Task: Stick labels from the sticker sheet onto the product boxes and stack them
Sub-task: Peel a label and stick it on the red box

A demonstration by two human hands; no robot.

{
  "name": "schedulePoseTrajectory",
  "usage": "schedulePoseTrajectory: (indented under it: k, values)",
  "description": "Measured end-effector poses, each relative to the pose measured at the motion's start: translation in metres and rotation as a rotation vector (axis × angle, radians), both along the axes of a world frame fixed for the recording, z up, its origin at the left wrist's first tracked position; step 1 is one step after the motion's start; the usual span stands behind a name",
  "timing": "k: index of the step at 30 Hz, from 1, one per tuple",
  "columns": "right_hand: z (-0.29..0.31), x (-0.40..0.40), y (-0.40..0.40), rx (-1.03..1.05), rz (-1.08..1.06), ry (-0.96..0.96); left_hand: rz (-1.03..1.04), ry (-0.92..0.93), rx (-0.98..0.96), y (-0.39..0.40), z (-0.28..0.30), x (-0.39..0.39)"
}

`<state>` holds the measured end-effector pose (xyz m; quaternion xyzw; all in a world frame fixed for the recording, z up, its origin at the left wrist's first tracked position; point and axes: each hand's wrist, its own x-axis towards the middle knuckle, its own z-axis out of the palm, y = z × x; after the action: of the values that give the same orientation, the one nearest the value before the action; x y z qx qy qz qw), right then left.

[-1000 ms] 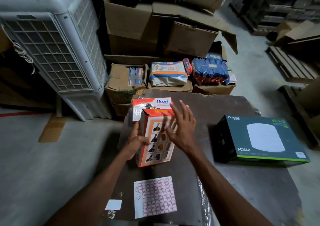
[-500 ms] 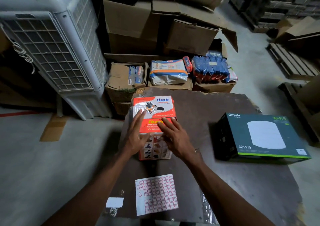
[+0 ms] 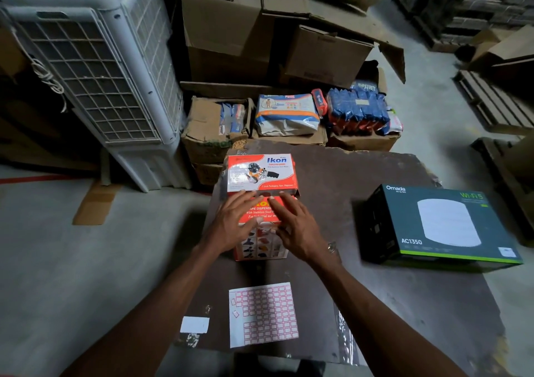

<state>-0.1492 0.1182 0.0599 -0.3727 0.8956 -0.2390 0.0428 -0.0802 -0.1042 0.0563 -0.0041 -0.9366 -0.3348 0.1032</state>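
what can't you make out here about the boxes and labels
Head view only:
- Near orange box: top face mostly covered by left hand and right hand; any label under them is hidden.
- Sticker sheet: label print too small to read.
- Omada box: fine print too small.

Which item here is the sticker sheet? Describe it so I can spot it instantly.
On the dark table, look at the near edge, below both hands. The sticker sheet lies flat there: white, gridded with small red-bordered labels, unlike the plain white slip to its left.
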Motion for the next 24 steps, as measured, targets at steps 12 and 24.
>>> schedulePoseTrajectory:
  k: [12, 24]
  values:
    - [0.006, -0.010, 0.001, -0.051, -0.011, -0.065, -0.031, -0.152, -0.171, -0.003, 0.006, 0.009]
    - [0.018, -0.009, -0.002, 0.001, -0.003, -0.141, -0.001, -0.212, -0.055, -0.003, 0.013, 0.004]
